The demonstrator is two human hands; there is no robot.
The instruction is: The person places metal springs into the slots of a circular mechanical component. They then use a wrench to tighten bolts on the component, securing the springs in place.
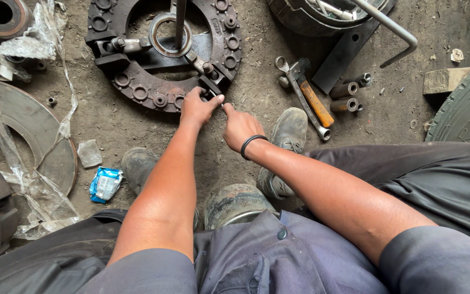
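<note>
Head view: looking down past both arms to a dirt floor.
Near: a metal drum point(235, 204) stands between the knees, two worn shoes point(288, 133) on the dirt either side of it.
Left hand point(198, 106): fingers pinched on a small part at the near rim of the clutch plate point(161, 51); the part itself is hidden, so I cannot tell what it is.
Right hand point(239, 126): loosely curled, forefinger stretched toward the same spot, just beside the left thumb; whether it holds anything I cannot tell.
Risk, fingers: both hands crowd one lever, and a slip could pinch them against the rim.
Risk, part: if dropped it would be lost in the dirt.
Beyond: a hammer point(314, 98) and spanner point(300, 95) lie near the right shoe, easy to kick.
Far: a rod point(180, 22) stands through the plate's hub.
</note>
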